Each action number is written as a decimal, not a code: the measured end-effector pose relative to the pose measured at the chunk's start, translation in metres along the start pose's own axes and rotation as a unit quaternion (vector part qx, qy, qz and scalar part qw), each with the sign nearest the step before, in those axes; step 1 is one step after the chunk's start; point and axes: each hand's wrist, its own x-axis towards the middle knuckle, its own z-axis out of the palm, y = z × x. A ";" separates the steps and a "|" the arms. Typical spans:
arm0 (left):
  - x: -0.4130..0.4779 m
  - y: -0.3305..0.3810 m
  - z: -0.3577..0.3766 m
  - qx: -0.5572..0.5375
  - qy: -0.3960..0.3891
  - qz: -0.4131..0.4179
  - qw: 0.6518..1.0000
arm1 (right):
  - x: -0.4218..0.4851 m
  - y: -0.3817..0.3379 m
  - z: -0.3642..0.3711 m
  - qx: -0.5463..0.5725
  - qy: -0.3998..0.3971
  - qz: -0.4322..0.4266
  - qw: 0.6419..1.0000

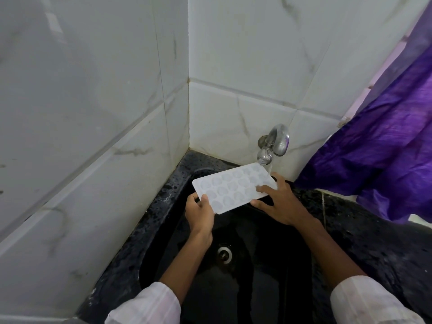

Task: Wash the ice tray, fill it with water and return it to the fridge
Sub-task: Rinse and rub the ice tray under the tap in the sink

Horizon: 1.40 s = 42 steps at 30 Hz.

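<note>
A white ice tray (231, 187) with several rounded cells is held flat over the black sink (257, 265). My left hand (200, 212) grips its near left corner, thumb on top. My right hand (278, 202) holds the right end, with fingers resting on the tray's upper face. A chrome tap (274, 142) sticks out of the tiled wall just above the tray's far right corner. A thin stream of water runs from the tap onto that corner.
The sink's drain (225, 253) lies below the tray. A black speckled counter (374, 235) surrounds the sink. White marble-look tiles (93, 113) close in on the left and back. A purple cloth (385, 148) hangs at the right over the counter.
</note>
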 end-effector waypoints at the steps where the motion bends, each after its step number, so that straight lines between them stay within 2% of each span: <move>1: -0.001 -0.001 -0.001 0.001 -0.001 0.000 1.000 | 0.000 0.000 0.000 -0.001 0.000 -0.001 1.000; 17: -0.002 -0.006 -0.006 -0.014 -0.002 -0.005 1.000 | -0.010 0.008 0.010 -0.028 0.005 -0.018 0.999; 21: -0.004 -0.008 -0.004 -0.022 -0.003 -0.008 1.000 | -0.014 0.002 0.013 -0.056 0.042 -0.016 0.997; 27: -0.001 -0.008 -0.008 -0.014 -0.003 0.001 1.000 | -0.024 0.006 0.025 -0.048 0.034 -0.031 0.998; 35: -0.005 -0.024 -0.018 0.021 -0.018 -0.005 1.000 | -0.034 0.003 0.032 0.020 -0.014 0.005 1.000; 38: -0.004 -0.030 -0.027 0.030 -0.015 -0.008 0.999 | -0.043 0.001 0.042 0.100 0.003 0.019 0.995; 42: -0.001 -0.037 -0.046 0.066 -0.025 0.010 0.997 | -0.045 0.002 0.054 0.278 0.078 0.157 0.944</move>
